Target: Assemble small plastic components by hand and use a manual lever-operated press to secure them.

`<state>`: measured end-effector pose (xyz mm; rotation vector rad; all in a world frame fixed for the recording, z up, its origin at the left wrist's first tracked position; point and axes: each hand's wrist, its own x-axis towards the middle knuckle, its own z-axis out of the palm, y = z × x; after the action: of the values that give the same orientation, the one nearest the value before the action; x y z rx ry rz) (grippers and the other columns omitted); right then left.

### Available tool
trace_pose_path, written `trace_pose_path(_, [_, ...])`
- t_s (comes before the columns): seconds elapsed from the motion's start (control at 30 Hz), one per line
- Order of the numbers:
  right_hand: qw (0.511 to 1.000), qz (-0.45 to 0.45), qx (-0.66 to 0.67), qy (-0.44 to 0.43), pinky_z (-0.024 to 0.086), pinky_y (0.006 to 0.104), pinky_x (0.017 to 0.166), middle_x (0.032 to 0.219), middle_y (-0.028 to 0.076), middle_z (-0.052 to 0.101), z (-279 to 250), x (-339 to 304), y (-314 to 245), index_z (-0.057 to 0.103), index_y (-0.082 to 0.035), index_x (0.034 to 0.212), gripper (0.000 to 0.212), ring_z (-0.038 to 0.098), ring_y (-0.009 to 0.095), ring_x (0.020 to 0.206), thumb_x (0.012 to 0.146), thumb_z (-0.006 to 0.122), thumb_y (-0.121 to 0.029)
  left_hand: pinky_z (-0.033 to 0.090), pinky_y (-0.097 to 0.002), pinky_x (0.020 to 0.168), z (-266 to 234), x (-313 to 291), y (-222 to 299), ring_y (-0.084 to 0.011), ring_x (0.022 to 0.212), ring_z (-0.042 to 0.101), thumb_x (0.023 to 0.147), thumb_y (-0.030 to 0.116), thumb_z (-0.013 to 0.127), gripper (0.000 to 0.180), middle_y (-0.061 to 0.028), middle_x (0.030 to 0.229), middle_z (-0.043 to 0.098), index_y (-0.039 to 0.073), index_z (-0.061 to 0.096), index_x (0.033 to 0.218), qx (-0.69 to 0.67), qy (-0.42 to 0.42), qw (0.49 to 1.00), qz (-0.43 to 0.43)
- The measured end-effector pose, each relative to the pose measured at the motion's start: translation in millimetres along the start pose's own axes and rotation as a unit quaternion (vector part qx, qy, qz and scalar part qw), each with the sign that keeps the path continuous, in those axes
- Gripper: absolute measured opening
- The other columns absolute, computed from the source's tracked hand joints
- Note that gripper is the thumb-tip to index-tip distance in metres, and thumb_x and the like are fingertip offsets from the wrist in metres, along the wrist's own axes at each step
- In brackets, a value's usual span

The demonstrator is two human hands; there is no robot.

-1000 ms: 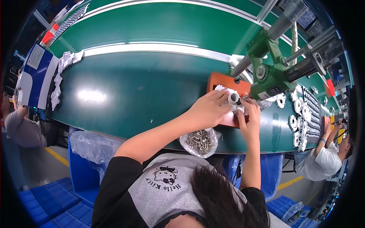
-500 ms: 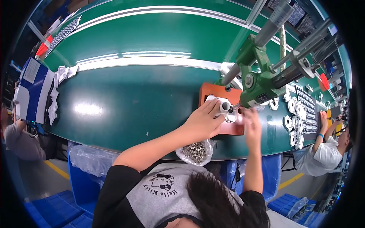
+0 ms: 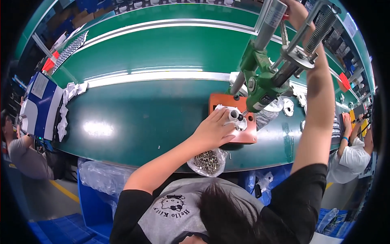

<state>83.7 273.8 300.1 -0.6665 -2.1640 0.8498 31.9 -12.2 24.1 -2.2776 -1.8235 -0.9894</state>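
A green arbor press [image 3: 260, 87] stands over an orange base block [image 3: 241, 137]. On the block sits a white metal casting [image 3: 242, 125] with a round tubular opening, just below the press's ram. My left hand [image 3: 214, 129] grips the casting from its left side, fingers laid over the top and thumb along the near edge. My right arm is stretched up past the right of the press. At the top edge my right hand [image 3: 297, 15] is closed round the press lever [image 3: 284, 32] near its red end; the fingers are partly hidden.
Near the front edge lies a clear bag of small metal pins [image 3: 206, 162], with a loose pin [image 3: 230, 155] beside it. More white castings [image 3: 288, 107] stand right of the press. A blue and white machine [image 3: 39, 106] is at the left. Co-workers sit at both sides.
My right hand has gone from beside the casting up to the press lever. My left hand stays on the casting. The view has shifted slightly.
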Motion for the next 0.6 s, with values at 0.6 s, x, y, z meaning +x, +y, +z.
trace_pose_path(0.6, [0.923,-0.052,0.379,-0.04,0.047,0.0328,0.078,0.105,0.011,0.054,34,-51,27,0.049,-0.003,0.112,0.038,0.056,0.021,0.092,0.088,0.052,-0.033,0.027,-0.0478,0.105,-2,-11,3,-0.0399,0.12,0.041,0.081,0.034,0.058,0.033,-0.0269,0.123,0.047,0.008,0.056,0.102,0.032,-0.005,0.999,-0.014])
